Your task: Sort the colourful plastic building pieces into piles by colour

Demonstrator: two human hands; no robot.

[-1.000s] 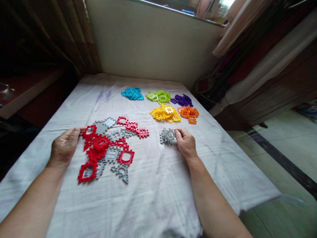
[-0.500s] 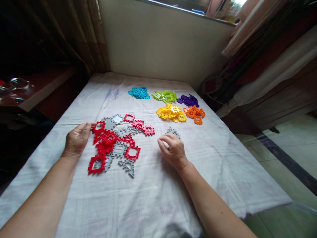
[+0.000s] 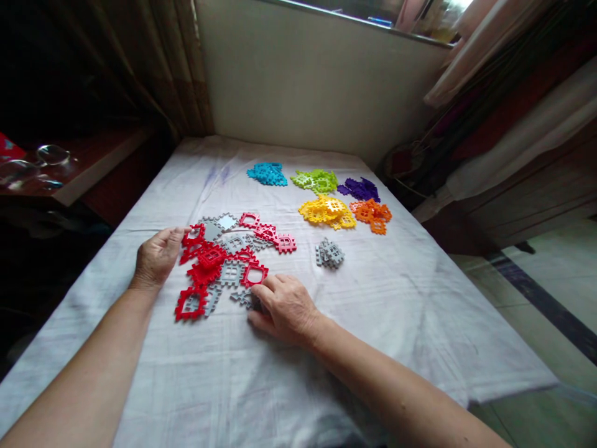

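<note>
My left hand [image 3: 159,256] is closed at the left side of the mixed pile, its thumb and fingertips pinching the edge of a red building tile [image 3: 194,234] with notched sides. In front of the pile my right hand [image 3: 286,306] reaches down with curled fingers onto a grey triangular building tile [image 3: 240,298], which they partly hide. Between the hands lie overlapping red and grey tiles, among them a grey window tile [image 3: 231,272] and a red frame tile [image 3: 254,274]. A small heap of grey tiles [image 3: 330,253] sits apart, beyond my right hand.
Sorted heaps of blue [image 3: 267,174], lime green [image 3: 314,181], purple [image 3: 361,189], yellow [image 3: 326,211] and orange tiles [image 3: 371,213] lie farther back on the white cloth [image 3: 186,386]. Glasses [image 3: 52,155] rest on a wooden surface at the left. A wall stands behind the table.
My right hand has moved left and nearer, from the small grey heap to the grey triangular tile. My left hand stays at the red tile. The view has shifted slightly.
</note>
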